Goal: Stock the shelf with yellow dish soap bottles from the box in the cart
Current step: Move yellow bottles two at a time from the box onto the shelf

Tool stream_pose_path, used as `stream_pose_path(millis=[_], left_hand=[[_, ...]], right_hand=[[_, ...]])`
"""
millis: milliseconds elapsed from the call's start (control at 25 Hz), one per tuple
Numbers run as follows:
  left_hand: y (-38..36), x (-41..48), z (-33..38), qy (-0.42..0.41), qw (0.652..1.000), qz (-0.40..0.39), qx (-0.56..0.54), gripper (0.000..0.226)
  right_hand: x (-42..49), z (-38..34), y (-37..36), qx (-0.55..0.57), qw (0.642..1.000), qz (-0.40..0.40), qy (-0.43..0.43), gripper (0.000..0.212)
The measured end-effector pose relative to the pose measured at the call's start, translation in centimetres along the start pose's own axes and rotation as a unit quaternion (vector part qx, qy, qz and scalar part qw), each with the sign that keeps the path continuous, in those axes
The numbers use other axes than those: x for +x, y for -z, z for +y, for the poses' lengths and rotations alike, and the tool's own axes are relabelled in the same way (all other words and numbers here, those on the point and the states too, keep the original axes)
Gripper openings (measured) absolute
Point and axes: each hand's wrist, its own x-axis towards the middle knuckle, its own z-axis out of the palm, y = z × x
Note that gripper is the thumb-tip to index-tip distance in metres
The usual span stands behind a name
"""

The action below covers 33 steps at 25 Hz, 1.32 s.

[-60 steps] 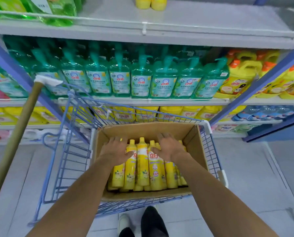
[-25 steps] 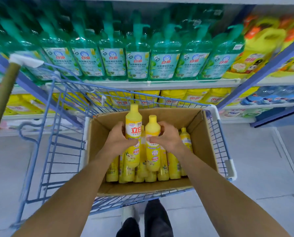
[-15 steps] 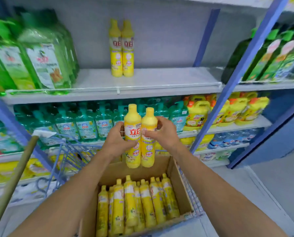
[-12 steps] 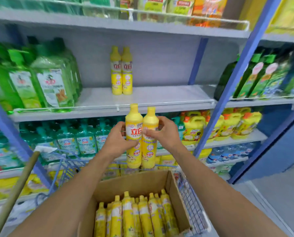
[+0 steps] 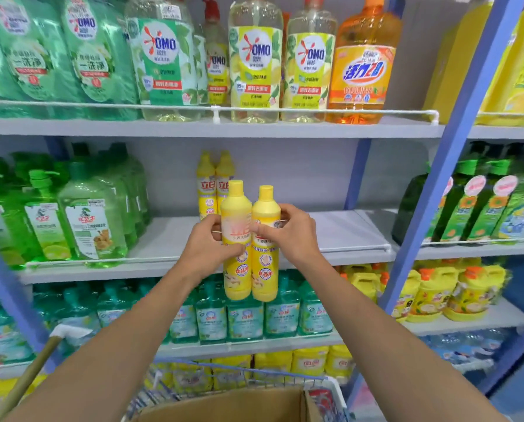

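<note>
You are holding two yellow dish soap bottles upright and touching side by side, in front of the middle shelf. Your left hand is curling around the left bottle, fingers closed on its label, while your right hand is gripping the right bottle. Two matching bottles are standing at the back of that shelf, just behind. The box is sitting in the cart below, its contents seemingly out of view.
</note>
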Motion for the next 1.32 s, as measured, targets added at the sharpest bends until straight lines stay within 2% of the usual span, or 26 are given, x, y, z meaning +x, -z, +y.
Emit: stream_pose_path(millis=[240,480,720,880,1080,1200,1320], left_hand=[[1.1,5.7,0.9,0.001,0.997,0.079,0.004,0.056],[3.9,9.9,-0.6,-0.009,0.994,0.107,0.000,0.057],[5.8,13.2,-4.0,0.000,0.994,0.109,-0.021,0.059],[5.8,14.1,-7.6,0.027,0.994,0.096,-0.040,0.062],[5.8,13.9,-9.8,0.014,0.995,0.073,-0.063,0.060],[4.8,12.5,-11.3,0.037,0.997,0.071,-0.015,0.064],[3.7,11.7,-12.8,0.047,0.992,0.104,0.048,0.055]], right_hand=[[7.0,-1.0,-1.8,0.022,1.000,-0.009,0.019,0.067],[11.4,-1.4,-6.4,0.046,0.999,-0.018,0.018,0.086],[13.4,-0.7,-10.9,0.027,1.000,-0.004,-0.004,0.074],[13.2,0.7,-12.6,0.004,1.000,0.000,-0.021,0.075],[12.0,2.6,-13.5,0.045,0.999,-0.029,-0.008,0.070],[9.8,5.9,-13.7,0.046,0.995,-0.089,-0.029,0.073],[8.8,8.3,-14.4,0.023,0.994,-0.104,-0.037,0.062]])
